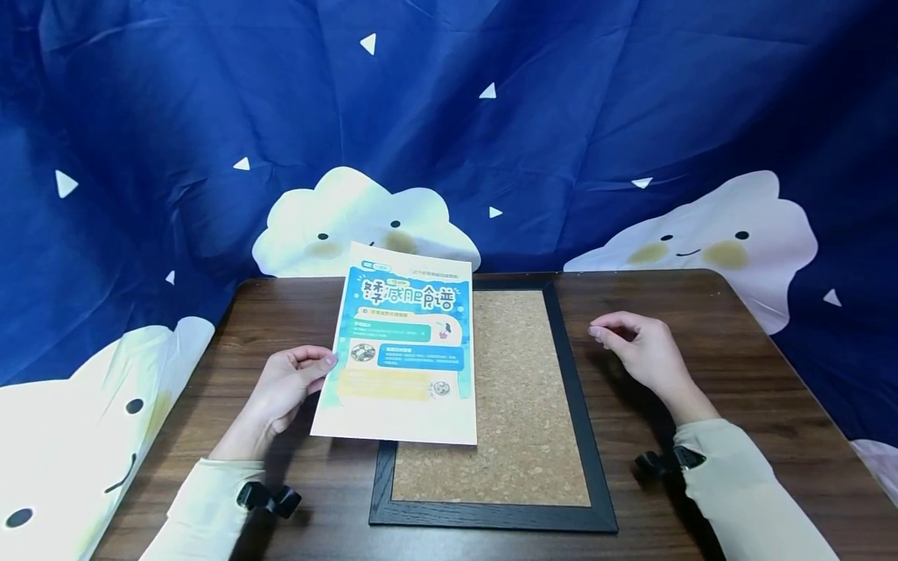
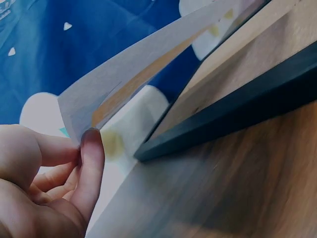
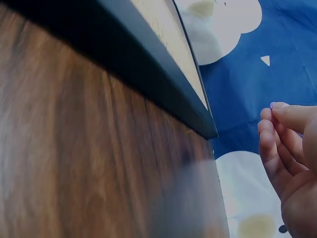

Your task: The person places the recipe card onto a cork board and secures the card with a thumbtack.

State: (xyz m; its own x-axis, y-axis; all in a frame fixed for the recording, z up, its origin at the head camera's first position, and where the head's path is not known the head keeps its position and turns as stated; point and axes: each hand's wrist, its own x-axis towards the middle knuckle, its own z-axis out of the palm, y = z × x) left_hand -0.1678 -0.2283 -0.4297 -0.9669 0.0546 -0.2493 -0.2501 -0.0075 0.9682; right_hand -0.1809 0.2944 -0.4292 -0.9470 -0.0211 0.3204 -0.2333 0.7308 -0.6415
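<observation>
My left hand pinches the left edge of a printed paper sheet between thumb and fingers. Blue, with Chinese lettering and small pictures, the sheet is raised over a black-framed cork board and overlaps its left part. In the left wrist view the paper bends slightly away from the pinch. To the right of the board, my right hand is held above the table with thumb and forefinger together. A tiny purple piece shows between those fingertips; most of it is hidden, and I cannot tell its kind.
The board's black frame lies flat on a dark brown wooden table. Behind the table hangs a blue cloth with white clouds and small triangles. Each wrist carries a small black camera.
</observation>
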